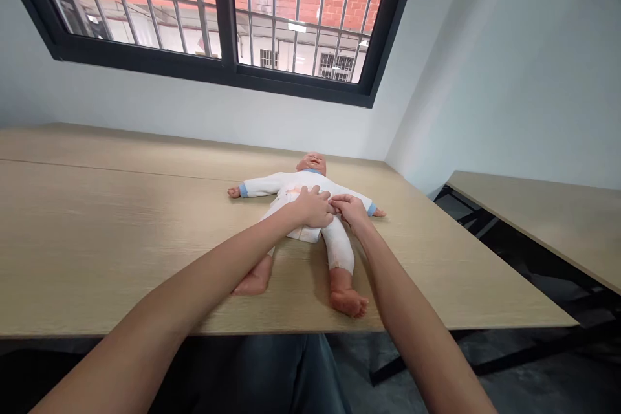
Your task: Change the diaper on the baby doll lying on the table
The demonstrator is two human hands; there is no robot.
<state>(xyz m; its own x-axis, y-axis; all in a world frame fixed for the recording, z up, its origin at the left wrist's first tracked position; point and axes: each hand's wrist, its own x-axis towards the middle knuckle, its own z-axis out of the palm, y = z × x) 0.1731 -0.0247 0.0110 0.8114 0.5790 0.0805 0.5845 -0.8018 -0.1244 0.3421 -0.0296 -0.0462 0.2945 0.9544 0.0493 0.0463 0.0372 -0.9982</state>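
Observation:
A baby doll (342, 246) lies on its back on the wooden table, its head towards the window and its feet towards me. It wears a white shirt (305, 235) with blue cuffs and a blue collar, and white trousers. My left hand (315, 207) rests over the doll's belly, its fingers bent onto the shirt. At the shirt's right side my right hand (350, 208) is closed in a pinch on the cloth. The fingertips of both hands nearly meet there, and the bit of cloth between them is mostly hidden. My left forearm covers part of one doll leg.
The pale wooden table (121, 226) has its front edge close to my lap. Behind it are a white wall and a dark-framed window (228, 71) with bars outside. A second table (543, 207) stands to the right, across a gap.

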